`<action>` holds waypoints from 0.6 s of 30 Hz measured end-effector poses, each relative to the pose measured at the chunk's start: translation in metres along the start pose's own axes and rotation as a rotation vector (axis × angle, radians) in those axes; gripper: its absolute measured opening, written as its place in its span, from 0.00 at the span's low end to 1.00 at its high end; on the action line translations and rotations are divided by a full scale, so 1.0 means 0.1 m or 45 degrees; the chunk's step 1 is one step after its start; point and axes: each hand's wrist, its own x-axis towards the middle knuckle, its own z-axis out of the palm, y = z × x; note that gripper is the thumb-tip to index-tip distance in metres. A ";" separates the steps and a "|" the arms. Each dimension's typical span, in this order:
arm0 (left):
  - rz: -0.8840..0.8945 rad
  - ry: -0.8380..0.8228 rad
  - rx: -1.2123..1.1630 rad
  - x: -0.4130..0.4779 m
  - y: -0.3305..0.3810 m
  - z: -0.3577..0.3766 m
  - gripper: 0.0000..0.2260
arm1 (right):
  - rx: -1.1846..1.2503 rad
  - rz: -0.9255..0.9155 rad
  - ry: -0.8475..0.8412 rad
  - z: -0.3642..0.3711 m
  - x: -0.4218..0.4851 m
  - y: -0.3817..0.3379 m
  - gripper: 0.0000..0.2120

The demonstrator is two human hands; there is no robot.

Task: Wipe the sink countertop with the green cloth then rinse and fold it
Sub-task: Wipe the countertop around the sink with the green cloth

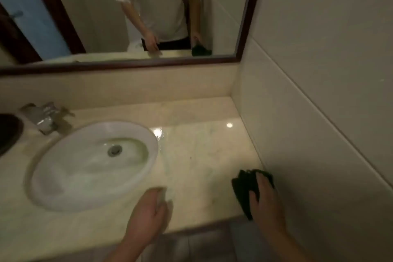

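Green cloth (244, 187): bunched, dark, at the front right corner of the bench (202, 155), close to the tiled side wall (319, 91). Its long axis runs roughly near to far, and the near end reaches the bench's front edge, perhaps a little over it.

Right hand (265, 198): lies on top of the cloth with the fingers spread over it, pressing it down to the stone. The frame is soft, so I cannot tell how much the fingers curl into the fabric.

Left hand (148, 208): flat on the bare bench near the front right of the sink basin (74, 166), holding nothing. The two hands are well apart, and the left hand lies between cloth and basin.

Key relation: the cloth sits at the extreme right of the surface, so every unwiped part lies left of it or farther back. The open stretch of bench runs from the cloth toward the back splash and the basin rim. A wet glare patch shows just beside the rim's right side.

Judgement: the right hand is the working hand, and its next stroke most likely goes leftward or away from the body. The left hand sits in that path and would need to lift.

Tap (44, 117): behind the basin at far left, well apart from the cloth, so rinsing means crossing the whole bench.
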 end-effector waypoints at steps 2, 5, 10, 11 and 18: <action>0.105 -0.018 0.157 0.18 0.07 0.13 0.26 | -0.189 -0.032 -0.140 0.10 0.10 0.03 0.29; 0.059 -0.159 0.348 0.51 0.13 0.28 0.28 | -0.431 -0.087 -0.205 0.30 0.19 0.12 0.29; -0.115 -0.189 0.527 1.03 0.12 0.42 0.29 | -0.613 -0.063 -0.147 0.41 0.39 0.14 0.31; -0.134 -0.183 0.535 1.13 0.14 0.44 0.30 | -0.632 -0.072 -0.159 0.41 0.44 0.12 0.31; -0.160 -0.099 0.600 1.41 0.07 0.69 0.34 | -0.547 -0.010 -0.124 0.47 1.13 -0.13 0.31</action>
